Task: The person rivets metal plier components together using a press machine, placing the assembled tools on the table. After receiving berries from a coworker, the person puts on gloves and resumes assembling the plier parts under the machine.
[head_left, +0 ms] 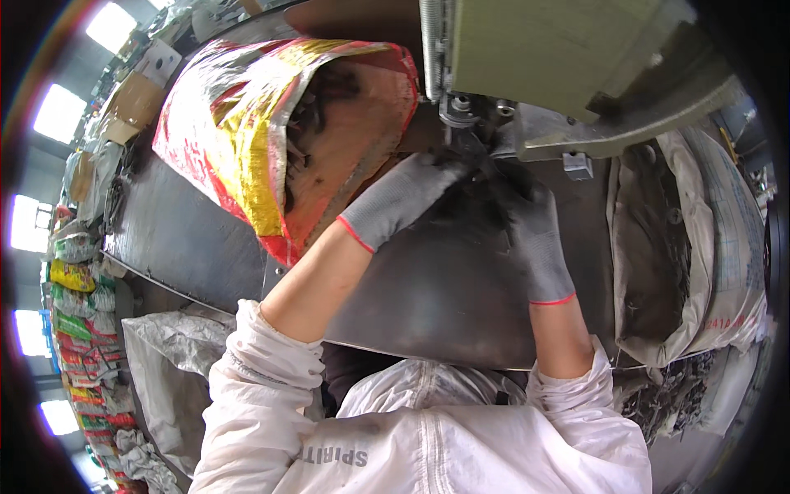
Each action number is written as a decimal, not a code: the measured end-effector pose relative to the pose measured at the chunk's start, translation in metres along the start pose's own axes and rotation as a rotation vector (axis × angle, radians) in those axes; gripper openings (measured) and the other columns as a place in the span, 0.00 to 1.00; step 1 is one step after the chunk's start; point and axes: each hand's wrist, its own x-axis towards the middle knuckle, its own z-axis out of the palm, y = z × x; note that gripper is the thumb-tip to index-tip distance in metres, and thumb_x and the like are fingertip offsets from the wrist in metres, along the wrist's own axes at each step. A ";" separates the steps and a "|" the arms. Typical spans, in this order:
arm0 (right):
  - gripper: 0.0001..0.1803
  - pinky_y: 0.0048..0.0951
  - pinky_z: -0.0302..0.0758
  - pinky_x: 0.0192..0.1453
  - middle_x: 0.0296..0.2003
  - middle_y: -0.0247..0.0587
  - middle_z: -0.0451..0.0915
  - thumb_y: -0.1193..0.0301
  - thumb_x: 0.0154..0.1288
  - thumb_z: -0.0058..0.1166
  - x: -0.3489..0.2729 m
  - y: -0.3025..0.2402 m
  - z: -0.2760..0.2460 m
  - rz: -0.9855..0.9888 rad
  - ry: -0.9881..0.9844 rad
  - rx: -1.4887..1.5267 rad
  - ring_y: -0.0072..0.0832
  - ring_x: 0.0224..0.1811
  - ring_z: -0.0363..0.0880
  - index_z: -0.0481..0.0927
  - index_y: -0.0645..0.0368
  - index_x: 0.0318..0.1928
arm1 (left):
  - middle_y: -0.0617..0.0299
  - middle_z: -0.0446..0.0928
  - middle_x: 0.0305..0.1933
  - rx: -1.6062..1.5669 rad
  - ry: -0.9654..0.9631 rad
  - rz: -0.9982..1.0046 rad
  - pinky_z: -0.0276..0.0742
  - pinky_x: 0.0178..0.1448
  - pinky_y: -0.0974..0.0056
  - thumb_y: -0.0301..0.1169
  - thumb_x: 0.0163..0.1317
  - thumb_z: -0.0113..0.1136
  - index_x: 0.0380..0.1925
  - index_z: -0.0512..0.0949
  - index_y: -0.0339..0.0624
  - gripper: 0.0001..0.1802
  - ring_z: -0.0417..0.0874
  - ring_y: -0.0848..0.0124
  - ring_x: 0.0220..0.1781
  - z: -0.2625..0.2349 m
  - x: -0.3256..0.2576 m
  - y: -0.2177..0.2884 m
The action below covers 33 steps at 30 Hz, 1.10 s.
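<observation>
A: Status of the left hand (403,198)?
B: Gloved fingers pinch a small dark metal part (471,160) beneath the machine head (559,58).
A: Right hand (527,218)?
B: Just beside it; its grip cannot be determined. Open red-and-yellow sack (280,123) lies left of the pinch.

Sack (271,123) left, machine (568,66) right.

Bright blown-out windows (49,111) at left; dim, shadowed centre; strong fisheye-bent, dark-vignetted edges

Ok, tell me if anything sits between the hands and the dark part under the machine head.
Nothing visible does. The left hand and right hand both already touch the dark part beneath the machine head.
</observation>
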 end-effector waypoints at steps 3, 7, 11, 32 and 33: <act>0.19 0.21 0.72 0.43 0.36 0.39 0.80 0.67 0.62 0.55 -0.004 -0.002 -0.001 0.099 0.016 0.006 0.19 0.37 0.77 0.74 0.68 0.49 | 0.47 0.76 0.46 0.143 -0.230 -0.361 0.71 0.56 0.62 0.27 0.61 0.43 0.49 0.73 0.35 0.17 0.76 0.58 0.51 0.001 0.006 0.020; 0.17 0.20 0.74 0.35 0.27 0.35 0.77 0.67 0.64 0.53 0.005 0.010 0.008 0.111 0.062 -0.272 0.18 0.31 0.76 0.75 0.66 0.48 | 0.48 0.76 0.38 0.791 -0.540 -0.212 0.75 0.49 0.61 0.27 0.58 0.47 0.42 0.74 0.35 0.13 0.78 0.58 0.45 0.005 0.000 -0.009; 0.16 0.21 0.74 0.27 0.25 0.35 0.75 0.66 0.65 0.51 0.006 0.005 0.006 0.264 0.084 -0.135 0.18 0.27 0.74 0.76 0.65 0.47 | 0.48 0.75 0.42 1.021 -0.135 -0.118 0.77 0.46 0.59 0.26 0.54 0.51 0.40 0.73 0.38 0.12 0.78 0.56 0.43 -0.024 -0.023 -0.020; 0.12 0.19 0.68 0.28 0.29 0.33 0.78 0.73 0.64 0.50 -0.014 0.012 -0.002 0.188 0.040 -0.141 0.13 0.23 0.68 0.76 0.64 0.46 | 0.42 0.64 0.63 0.878 0.099 -0.789 0.56 0.68 0.61 0.40 0.53 0.58 0.63 0.57 0.36 0.39 0.65 0.53 0.65 -0.144 -0.101 -0.070; 0.12 0.19 0.68 0.28 0.29 0.33 0.78 0.73 0.64 0.50 -0.011 0.018 -0.005 0.192 0.051 -0.138 0.13 0.23 0.68 0.76 0.64 0.46 | 0.42 0.64 0.63 0.877 0.089 -0.782 0.56 0.68 0.61 0.40 0.53 0.58 0.63 0.57 0.36 0.39 0.65 0.53 0.65 -0.142 -0.103 -0.070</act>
